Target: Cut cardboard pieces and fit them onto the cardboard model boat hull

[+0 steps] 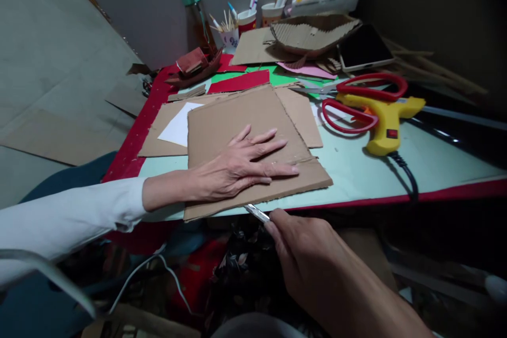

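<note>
Left hand [237, 166] lies flat, fingers spread, pressing a cardboard sheet [253, 121] onto the desk [356, 169] at its near edge. Right hand [304, 253] — closed around a knife blade [257, 213] — holds the tip against the sheet's near edge. Red scissors [364, 100] and yellow glue gun [386, 121] lie to the right.

This looks like a small craft corner in a home. The low table [356, 169] stands against a plain wall, covered with corrugated cardboard sheets [253, 121] and coloured paper [241, 82]. On its right part lie red scissors [364, 100] and a yellow glue gun [386, 119]. At its far edge stand cups of pens [247, 18]. More cardboard lies on the floor at its left.
</note>
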